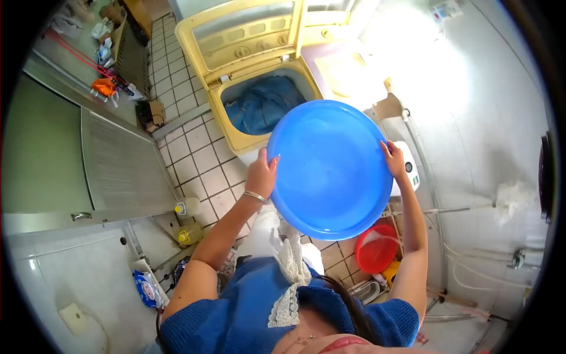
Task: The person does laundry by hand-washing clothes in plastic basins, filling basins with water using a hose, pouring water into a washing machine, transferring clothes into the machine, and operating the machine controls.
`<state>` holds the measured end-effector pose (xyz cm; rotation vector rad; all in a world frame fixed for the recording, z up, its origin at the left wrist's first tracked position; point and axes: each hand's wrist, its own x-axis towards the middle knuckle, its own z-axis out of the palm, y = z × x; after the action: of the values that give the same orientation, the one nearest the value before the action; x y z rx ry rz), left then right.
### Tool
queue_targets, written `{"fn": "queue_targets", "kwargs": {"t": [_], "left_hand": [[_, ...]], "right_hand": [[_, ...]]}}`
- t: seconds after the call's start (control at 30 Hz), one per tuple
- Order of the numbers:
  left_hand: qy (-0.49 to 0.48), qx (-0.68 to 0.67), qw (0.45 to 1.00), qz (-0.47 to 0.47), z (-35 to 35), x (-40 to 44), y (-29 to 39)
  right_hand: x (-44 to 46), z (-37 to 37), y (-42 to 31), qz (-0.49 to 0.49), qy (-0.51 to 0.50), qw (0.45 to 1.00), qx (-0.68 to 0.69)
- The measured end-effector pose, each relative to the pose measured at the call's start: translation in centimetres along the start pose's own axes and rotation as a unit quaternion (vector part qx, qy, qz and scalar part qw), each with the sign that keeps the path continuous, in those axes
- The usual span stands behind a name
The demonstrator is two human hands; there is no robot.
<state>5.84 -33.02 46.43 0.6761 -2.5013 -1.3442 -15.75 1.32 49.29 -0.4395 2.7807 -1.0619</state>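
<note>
A large round blue basin [331, 171] is held up in front of my body, its inside facing the camera. My left hand [262, 173] grips its left rim, with the thumb on the inner side. On the opposite rim, my right hand [394, 158] is closed, its fingertips over the edge. Behind the basin stands a yellow top-loading washing machine [242, 141] with its lid raised. Dark blue cloth [265, 103] lies in its open tub. The basin overlaps the machine's near right corner in view.
A red basin [376, 249] stands low at the right, by a white appliance [407, 168]. Two bottles with yellow parts [190, 235] are on the tiled floor [200, 156] at the left, near a cabinet [127, 159]. Pipes and hoses run along the right wall.
</note>
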Motion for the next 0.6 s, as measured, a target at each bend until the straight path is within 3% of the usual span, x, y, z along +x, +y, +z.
{"fn": "queue_targets", "kwargs": {"t": [0.17,0.27,0.33,0.37,0.6], "left_hand": [[0.048,-0.021,0.999,-0.011,-3.1,6.0,-4.0],[0.068,-0.027,0.997,-0.01,-3.5,9.2,-6.5],[0.055,-0.005,0.998,-0.04,-3.4,10.8,-7.8],[0.048,0.006,0.997,-0.055,-3.2,11.6,-8.4],[0.003,-0.03,0.991,-0.127,-2.3,15.5,-10.8]], "right_hand": [[11.6,4.9,0.0,-0.031,-0.076,0.995,-0.064],[15.5,6.2,-3.8,-0.05,-0.107,0.991,-0.065],[17.4,6.8,-5.1,-0.043,-0.135,0.99,-0.026],[18.4,6.7,-5.8,-0.003,-0.158,0.987,-0.041],[24.1,5.9,-7.4,-0.007,-0.201,0.97,-0.135]]}}
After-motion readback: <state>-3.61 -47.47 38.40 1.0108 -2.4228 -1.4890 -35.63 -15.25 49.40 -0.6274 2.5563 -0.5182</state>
